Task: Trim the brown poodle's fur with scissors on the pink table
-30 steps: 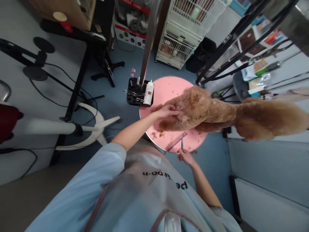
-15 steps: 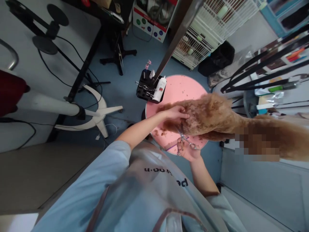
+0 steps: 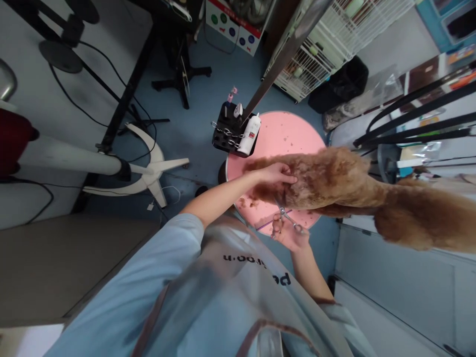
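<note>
A brown curly-coated dog [image 3: 327, 173] stands on a round pink table [image 3: 286, 126], its rear toward me. My left hand [image 3: 278, 174] is at the dog's hindquarters, fingers curled in against the coat and thumb laid along it. Exactly how much fur it grips is hidden. Below it, my right hand [image 3: 292, 235] holds silver scissors [image 3: 283, 212], palm up with fingers at the handle rings. The blade tips point at the fur of a hind leg and partly disappear there. A thin purple strip [image 3: 265, 224] shows beside the right hand, over the table edge.
A black tool holder [image 3: 220, 141] with several scissors and a white bottle [image 3: 249, 135] is fixed to a metal post [image 3: 277, 69] at the table's far side. Loose fur clippings [image 3: 254, 201] lie on the table. White cages [image 3: 305, 64] stand behind; a white wheeled stand base [image 3: 152, 173] is left.
My view has shifted slightly. The scissors blades look closer together than before, still at the hind leg. My left hand keeps its place on the dog.
</note>
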`<state>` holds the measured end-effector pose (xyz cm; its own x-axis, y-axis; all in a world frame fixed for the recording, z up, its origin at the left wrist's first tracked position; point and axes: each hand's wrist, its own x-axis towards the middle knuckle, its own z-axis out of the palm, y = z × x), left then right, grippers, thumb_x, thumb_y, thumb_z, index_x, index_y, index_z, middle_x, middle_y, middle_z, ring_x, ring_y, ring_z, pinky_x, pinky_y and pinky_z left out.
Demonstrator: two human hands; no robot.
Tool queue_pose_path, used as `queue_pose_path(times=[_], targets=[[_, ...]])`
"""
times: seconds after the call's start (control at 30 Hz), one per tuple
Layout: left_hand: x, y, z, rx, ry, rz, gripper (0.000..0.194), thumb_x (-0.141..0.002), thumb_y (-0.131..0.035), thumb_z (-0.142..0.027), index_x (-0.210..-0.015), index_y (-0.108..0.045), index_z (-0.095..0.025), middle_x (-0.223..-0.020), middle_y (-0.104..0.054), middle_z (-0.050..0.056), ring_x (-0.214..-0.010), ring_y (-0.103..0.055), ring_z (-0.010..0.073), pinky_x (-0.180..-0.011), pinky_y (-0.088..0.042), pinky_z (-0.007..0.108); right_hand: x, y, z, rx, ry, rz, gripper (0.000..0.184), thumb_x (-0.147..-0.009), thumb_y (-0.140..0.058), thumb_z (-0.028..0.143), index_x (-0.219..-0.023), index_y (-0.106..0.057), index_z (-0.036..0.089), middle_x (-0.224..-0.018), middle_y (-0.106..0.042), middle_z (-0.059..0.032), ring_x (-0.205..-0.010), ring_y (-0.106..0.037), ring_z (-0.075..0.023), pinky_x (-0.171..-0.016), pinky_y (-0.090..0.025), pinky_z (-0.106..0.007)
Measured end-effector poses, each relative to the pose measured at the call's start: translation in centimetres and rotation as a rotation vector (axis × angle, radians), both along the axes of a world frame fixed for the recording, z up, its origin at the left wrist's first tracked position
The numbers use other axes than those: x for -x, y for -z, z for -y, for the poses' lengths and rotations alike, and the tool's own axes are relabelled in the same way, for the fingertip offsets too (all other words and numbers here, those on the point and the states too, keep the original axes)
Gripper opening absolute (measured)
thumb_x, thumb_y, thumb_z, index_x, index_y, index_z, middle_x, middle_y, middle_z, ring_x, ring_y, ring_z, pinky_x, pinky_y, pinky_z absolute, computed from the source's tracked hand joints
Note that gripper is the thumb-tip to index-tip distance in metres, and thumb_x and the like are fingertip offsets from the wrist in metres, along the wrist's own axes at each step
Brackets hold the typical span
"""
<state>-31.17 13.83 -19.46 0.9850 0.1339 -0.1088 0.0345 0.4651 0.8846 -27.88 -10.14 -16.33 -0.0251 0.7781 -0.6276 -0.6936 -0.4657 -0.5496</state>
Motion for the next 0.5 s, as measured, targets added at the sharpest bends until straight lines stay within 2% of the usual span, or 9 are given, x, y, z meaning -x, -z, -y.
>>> queue_pose_path(times=[0.13,0.3,0.43,0.5], targets=[[0.1,-0.3,-0.1,0.009,0.005,0.001,0.048,-0.062,-0.075,-0.049,-0.074,-0.043,-0.016,-0.069,-0.048,-0.003,-0.059,-0.047,0.007,-0.057,-0.035,0.024,-0.6,1.7,0.8,-0.002,0.029,0.025,0.045,-0.064,-0.07,0.039,-0.104,-0.056,0.023,-0.07,-0.054,0.0042,-0.053,-0.048,-0.0094,-0.055,-0.049,-0.026],[0.2,-0.4,-0.2,-0.015,-0.007,-0.007,0.048,-0.06,-0.077,-0.048,-0.072,-0.046,-0.015,-0.067,-0.049,-0.003,-0.058,-0.047,0.0073,-0.055,-0.032,0.024,-1.0,3.5,0.9,0.023,0.093,0.028,0.051,-0.07,-0.053,0.06,-0.103,-0.054,0.021,-0.072,-0.049,0.0017,-0.056,-0.045,-0.0115,-0.057,-0.047,-0.029],[0.2,-0.5,-0.1,0.029,-0.024,-0.021,0.048,-0.06,-0.078,-0.047,-0.07,-0.043,-0.016,-0.064,-0.045,-0.004,-0.057,-0.044,0.0068,-0.056,-0.033,0.024,-0.8,4.4,0.6,0.0,0.094,0.058,0.042,-0.066,-0.063,0.044,-0.101,-0.054,0.023,-0.066,-0.042,0.0059,-0.049,-0.036,-0.008,-0.052,-0.042,-0.023],[0.2,-0.6,0.0,0.024,-0.02,-0.019,0.048,-0.06,-0.078,-0.047,-0.069,-0.042,-0.016,-0.064,-0.044,-0.004,-0.058,-0.044,0.0063,-0.056,-0.033,0.024,-0.7,4.7,0.4,-0.004,0.089,0.03,0.043,-0.066,-0.062,0.048,-0.1,-0.055,0.022,-0.067,-0.044,0.0051,-0.049,-0.036,-0.0081,-0.052,-0.043,-0.024]])
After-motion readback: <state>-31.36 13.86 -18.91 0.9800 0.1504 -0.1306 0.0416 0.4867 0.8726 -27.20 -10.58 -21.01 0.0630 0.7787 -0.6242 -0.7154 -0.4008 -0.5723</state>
